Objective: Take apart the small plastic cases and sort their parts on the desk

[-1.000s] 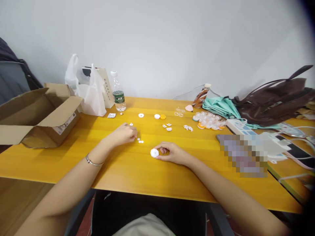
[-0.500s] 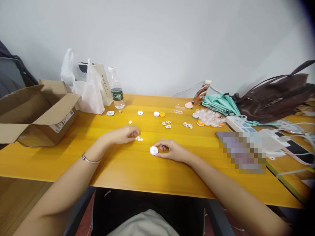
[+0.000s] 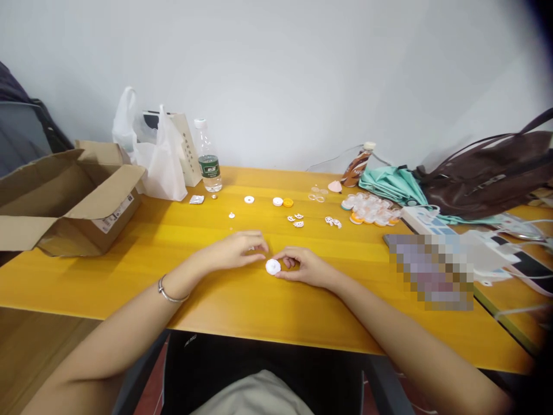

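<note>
My right hand (image 3: 302, 266) pinches a round white plastic disc (image 3: 273, 267) at its right edge between thumb and forefinger, low over the table. Just left of the disc is my left hand (image 3: 244, 249), its thumb and fingers apart and pointing toward the disc. Bits of small white pieces (image 3: 252, 248) show between thumb and fingers; the hand hides the others. Beyond the left hand lies a small white part with a stem (image 3: 231, 215). Farther back are a white ring (image 3: 249, 199), a white round cap (image 3: 277, 202) and an orange ring (image 3: 287, 203).
Patterned white pieces (image 3: 298, 224) lie mid-table. Clear and orange round cases (image 3: 375, 210) are stacked at right, by a phone-like blurred object (image 3: 425, 271) and a power strip (image 3: 425, 222). A cardboard box (image 3: 99, 230), plastic bag (image 3: 162, 173) and water bottle (image 3: 210, 167) stand left.
My left hand has moved right from beside the small white pieces to next to the disc, its fingers now spread. My right hand still holds the disc; the view has shifted slightly.
</note>
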Demonstrator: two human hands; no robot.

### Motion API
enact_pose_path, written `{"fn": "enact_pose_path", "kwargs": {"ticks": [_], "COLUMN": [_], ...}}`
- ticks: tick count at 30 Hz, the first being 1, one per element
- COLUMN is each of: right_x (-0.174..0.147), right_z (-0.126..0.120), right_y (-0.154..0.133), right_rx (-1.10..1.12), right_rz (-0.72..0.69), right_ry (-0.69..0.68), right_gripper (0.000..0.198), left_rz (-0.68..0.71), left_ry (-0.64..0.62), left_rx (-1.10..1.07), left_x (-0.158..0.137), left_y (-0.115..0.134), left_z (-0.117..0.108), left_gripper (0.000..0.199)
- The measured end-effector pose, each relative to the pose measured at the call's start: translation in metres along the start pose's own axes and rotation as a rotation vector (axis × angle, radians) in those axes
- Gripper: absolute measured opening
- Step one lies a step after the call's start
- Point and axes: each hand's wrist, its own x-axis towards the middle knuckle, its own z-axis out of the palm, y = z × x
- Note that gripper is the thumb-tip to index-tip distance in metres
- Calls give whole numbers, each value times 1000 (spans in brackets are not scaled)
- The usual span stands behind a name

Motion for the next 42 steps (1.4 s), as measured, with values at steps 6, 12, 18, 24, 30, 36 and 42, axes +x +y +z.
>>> {"fn": "enact_pose_path", "kwargs": {"ticks": [6, 12, 18, 24, 30, 36, 42], "right_x": [1, 0, 0, 1, 2, 2, 1], "right_z": [1, 0, 1, 2, 2, 3, 2], "right_y": [1, -1, -1, 0, 3, 3, 4], "right_rx": [-15, -48, -57, -36, -20, -10, 1], "right_rz": [-47, -66, -75, -70, -51, -36, -37], "right_ry": [20, 17, 19, 19, 18, 32, 28], "right_gripper": [26, 20, 16, 15, 15, 15, 17], "left_rz": [173, 320, 392, 459, 515, 505, 486], "left_ry": [-22, 16, 69, 98, 113, 93, 101], "left_rx": [374, 672, 737, 781, 805, 809, 785], "left_x": [8, 8, 7, 8, 9, 9, 8], "left_y": [7, 8, 9, 13, 18, 17, 15], "left_z": [22, 26, 26, 25, 24, 26, 28], "left_gripper": [23, 25, 20, 21, 22, 21, 21]}}
